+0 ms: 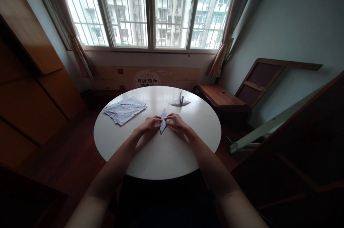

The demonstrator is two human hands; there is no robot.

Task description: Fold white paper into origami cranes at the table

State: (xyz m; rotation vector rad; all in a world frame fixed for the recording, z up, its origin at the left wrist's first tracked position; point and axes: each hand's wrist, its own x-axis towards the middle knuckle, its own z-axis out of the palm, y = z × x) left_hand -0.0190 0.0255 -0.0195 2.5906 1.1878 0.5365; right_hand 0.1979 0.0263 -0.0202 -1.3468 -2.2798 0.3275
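A small, partly folded piece of pale paper (163, 115) lies on the round white table (161, 156), pointed at both ends. My left hand (151, 124) presses on its left side with fingers curled. My right hand (175, 122) pinches its right side. Both hands meet over the middle of the paper. A finished paper crane (180, 101) stands farther back, right of centre. A loose stack of creased paper sheets (125, 109) lies to the back left.
A dark wooden bench (220, 97) and a leaning wooden frame (258, 79) stand right of the table. Wooden cabinets (32, 88) line the left wall. A barred window (150, 9) with curtains is straight ahead.
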